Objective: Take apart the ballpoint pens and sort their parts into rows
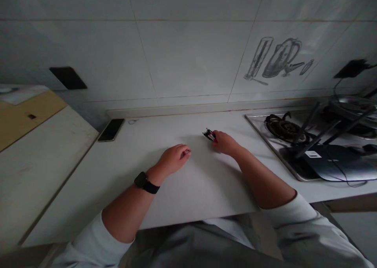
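Note:
My right hand [225, 143] grips a small black-and-red tool [210, 135] with several little prongs at its far end; its exact kind is too small to tell. The tool points up and left, just above or on the white countertop [188, 189]. To the left, my left hand [174, 158] is closed with its fingers curled in. A small greyish bit shows at its fingertips, but I cannot make out what it is. A gap of bare countertop lies between the two hands. A black watch [141, 180] is on my left wrist.
A phone [111, 130] lies at the back left, beside a small ring-like loop [133, 122]. On the right is a gas stove [284, 128] with a black router-like device [338, 162] with antennas over its front. A raised white panel [44, 142] borders the left.

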Available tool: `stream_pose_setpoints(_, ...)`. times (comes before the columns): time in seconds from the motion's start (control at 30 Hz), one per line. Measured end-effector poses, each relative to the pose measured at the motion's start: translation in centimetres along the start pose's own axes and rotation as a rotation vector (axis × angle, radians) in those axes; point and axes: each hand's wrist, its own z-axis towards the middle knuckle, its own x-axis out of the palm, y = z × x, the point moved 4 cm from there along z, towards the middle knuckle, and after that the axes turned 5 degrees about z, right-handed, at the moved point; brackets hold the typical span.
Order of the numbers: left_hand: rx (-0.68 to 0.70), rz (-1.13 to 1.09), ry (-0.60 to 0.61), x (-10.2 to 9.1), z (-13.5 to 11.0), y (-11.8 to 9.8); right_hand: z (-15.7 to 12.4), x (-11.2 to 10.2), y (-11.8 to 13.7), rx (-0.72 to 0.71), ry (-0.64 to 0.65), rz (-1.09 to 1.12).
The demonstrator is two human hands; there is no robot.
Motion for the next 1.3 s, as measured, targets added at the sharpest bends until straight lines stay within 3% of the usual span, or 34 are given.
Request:
stream_pose_setpoints(0.07, -0.048, -0.09, -0.022, 0.0, 0.1, 0.1, 0.0, -0.1, 0.4, -0.006, -0.007, 0.266)
stream_pose_setpoints(0.23, -0.164, -0.522, -0.118, 0.2, 0.7, 0.4, -0.6, 1.8, 3.8, -0.034, 0.097, 1.207)
stream_pose_setpoints(0.37, -0.185, -0.974, -0.094, 0.4, 1.2, 0.2, -1.2, 4.7, 7.1, -0.094, 0.301, 1.545)
stream_pose_setpoints(0.47, -0.244, -1.047, -0.003, 0.4, 0.9, -0.1, -1.7, 6.6, 8.7, -0.16, 0.468, 1.538)
stream_pose_setpoints(0.57, -0.314, -0.973, 0.048, 0.1, 0.4, -0.6, -2.0, 7.1, 9.6, -0.274, 0.515, 1.408)
stream_pose_setpoints(0.83, -0.057, -0.872, -0.025, -2.2, 0.2, -2.7, -2.4, 6.6, 10.2, -0.451, 0.337, 1.061)
stream_pose_setpoints(1.1, -0.106, -0.807, -0.256, -4.5, 0.2, -0.4, -0.8, 6.0, 8.3, -0.512, 0.225, 0.876)
stream_pose_setpoints(1.2, -0.124, -0.77, -0.268, -3.9, 0.4, 0.5, -0.1, 5.2, 6.6, -0.453, 0.236, 0.873)
stream_pose_setpoints(1.3, -0.17, -0.716, -0.194, -2.3, 0.7, 1.4, 0.3, 4.7, 5.1, -0.359, 0.207, 0.893)
